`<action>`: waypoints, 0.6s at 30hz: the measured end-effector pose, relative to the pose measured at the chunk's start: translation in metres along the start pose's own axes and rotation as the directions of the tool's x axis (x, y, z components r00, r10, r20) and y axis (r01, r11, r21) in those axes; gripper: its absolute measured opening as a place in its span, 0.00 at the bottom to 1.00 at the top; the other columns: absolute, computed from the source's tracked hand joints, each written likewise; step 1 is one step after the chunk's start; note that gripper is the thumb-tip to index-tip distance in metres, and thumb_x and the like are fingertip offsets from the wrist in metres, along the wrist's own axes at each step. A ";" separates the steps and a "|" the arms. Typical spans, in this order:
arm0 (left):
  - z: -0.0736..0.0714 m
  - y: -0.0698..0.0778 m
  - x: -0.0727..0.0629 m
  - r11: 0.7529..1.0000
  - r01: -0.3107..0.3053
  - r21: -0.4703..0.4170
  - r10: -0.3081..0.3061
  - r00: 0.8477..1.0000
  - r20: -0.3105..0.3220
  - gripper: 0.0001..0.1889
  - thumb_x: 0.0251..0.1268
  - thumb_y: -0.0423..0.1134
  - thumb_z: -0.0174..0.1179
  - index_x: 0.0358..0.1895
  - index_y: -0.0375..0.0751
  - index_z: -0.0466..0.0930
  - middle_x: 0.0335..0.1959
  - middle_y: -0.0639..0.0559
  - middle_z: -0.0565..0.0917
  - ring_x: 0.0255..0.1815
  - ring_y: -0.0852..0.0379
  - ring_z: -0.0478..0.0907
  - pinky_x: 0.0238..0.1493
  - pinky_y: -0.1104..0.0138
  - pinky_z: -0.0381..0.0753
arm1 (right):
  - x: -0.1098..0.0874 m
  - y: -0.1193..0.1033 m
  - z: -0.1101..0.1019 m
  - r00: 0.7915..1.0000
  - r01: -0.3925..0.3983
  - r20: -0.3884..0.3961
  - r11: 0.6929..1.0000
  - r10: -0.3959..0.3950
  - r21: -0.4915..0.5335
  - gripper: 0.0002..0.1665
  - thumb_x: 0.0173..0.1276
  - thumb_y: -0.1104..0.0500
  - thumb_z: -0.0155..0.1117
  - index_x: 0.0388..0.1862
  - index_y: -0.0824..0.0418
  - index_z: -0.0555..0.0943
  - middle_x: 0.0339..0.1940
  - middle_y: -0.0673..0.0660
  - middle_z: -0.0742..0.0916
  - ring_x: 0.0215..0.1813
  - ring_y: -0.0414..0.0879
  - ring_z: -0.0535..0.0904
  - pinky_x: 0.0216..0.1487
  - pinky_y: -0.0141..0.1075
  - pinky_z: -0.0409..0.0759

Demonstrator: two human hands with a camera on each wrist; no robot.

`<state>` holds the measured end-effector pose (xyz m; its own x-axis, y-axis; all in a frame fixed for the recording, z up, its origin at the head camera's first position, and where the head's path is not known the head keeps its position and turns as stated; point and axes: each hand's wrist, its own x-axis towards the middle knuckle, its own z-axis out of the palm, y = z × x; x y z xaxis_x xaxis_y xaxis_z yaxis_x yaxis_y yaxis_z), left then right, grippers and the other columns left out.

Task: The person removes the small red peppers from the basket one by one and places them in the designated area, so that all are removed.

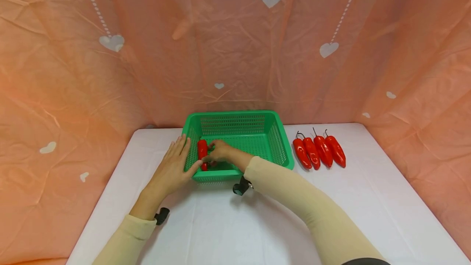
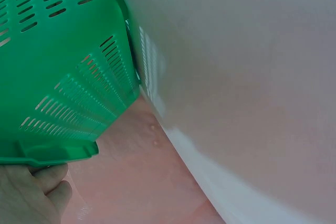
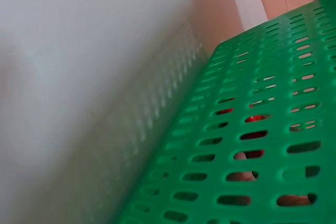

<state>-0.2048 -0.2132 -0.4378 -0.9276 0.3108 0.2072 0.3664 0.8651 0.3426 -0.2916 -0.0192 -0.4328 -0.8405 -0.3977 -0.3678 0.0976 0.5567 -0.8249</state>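
Note:
A red chili pepper (image 1: 202, 149) lies lengthwise inside the green plastic basket (image 1: 239, 172), along its left wall. My right hand (image 1: 220, 151) reaches into the basket from the right, with curled fingers and thumb holding the pepper; part of the pepper is hidden behind them. In the right wrist view, bits of red pepper (image 3: 256, 118) and of the fingers show through the slots of the basket wall. My left hand (image 1: 171, 171) lies at the basket's left front corner, fingers extended along the left rim and thumb toward the front rim.
Several glossy red chili peppers (image 1: 323, 151) with dark curved stems lie side by side on the white table (image 1: 220, 224), right of the basket. A peach curtain (image 1: 235, 60) with white hearts hangs close behind the basket and at both sides.

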 end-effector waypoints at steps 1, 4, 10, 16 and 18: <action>0.000 0.000 0.000 1.000 0.000 0.000 0.000 1.000 -0.001 0.48 0.84 0.62 0.51 0.85 0.24 0.48 0.88 0.30 0.46 0.89 0.33 0.41 0.88 0.43 0.40 | 0.000 0.000 0.000 1.000 0.002 -0.002 1.000 -0.002 0.013 0.37 0.72 0.63 0.76 0.75 0.70 0.70 0.50 0.69 0.87 0.46 0.60 0.92 0.51 0.45 0.91; 0.000 0.000 0.000 1.000 0.000 0.003 0.000 1.000 -0.007 0.48 0.83 0.61 0.53 0.85 0.24 0.49 0.88 0.30 0.47 0.89 0.32 0.42 0.88 0.42 0.41 | -0.001 -0.001 0.001 1.000 0.001 -0.008 0.999 -0.001 0.051 0.36 0.72 0.67 0.75 0.75 0.69 0.70 0.50 0.70 0.87 0.47 0.61 0.92 0.49 0.45 0.92; 0.000 0.000 -0.001 1.000 -0.006 0.003 0.006 1.000 -0.019 0.47 0.84 0.60 0.53 0.84 0.24 0.50 0.88 0.30 0.48 0.88 0.31 0.44 0.88 0.42 0.42 | -0.001 -0.003 0.000 1.000 -0.010 -0.014 0.992 0.012 0.124 0.35 0.71 0.70 0.73 0.74 0.66 0.71 0.49 0.71 0.87 0.47 0.62 0.91 0.52 0.48 0.92; 0.000 0.000 0.000 1.000 -0.002 0.001 0.002 1.000 -0.004 0.48 0.83 0.61 0.52 0.85 0.24 0.49 0.88 0.30 0.46 0.89 0.32 0.42 0.88 0.42 0.41 | 0.001 -0.003 -0.002 0.999 -0.007 -0.033 0.994 0.011 0.110 0.35 0.71 0.70 0.73 0.74 0.61 0.72 0.51 0.65 0.85 0.42 0.52 0.88 0.52 0.44 0.89; 0.000 0.000 0.001 1.000 0.004 0.003 -0.004 1.000 0.005 0.48 0.83 0.62 0.52 0.85 0.25 0.48 0.88 0.31 0.46 0.89 0.32 0.41 0.88 0.43 0.40 | 0.003 -0.003 -0.002 1.000 0.007 -0.027 0.994 -0.004 0.112 0.36 0.71 0.69 0.73 0.74 0.60 0.71 0.50 0.64 0.86 0.42 0.52 0.88 0.52 0.43 0.88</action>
<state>-0.2054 -0.2130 -0.4375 -0.9294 0.3095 0.2013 0.3626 0.8675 0.3404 -0.2955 -0.0200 -0.4307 -0.8551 -0.3800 -0.3528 0.1509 0.4685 -0.8705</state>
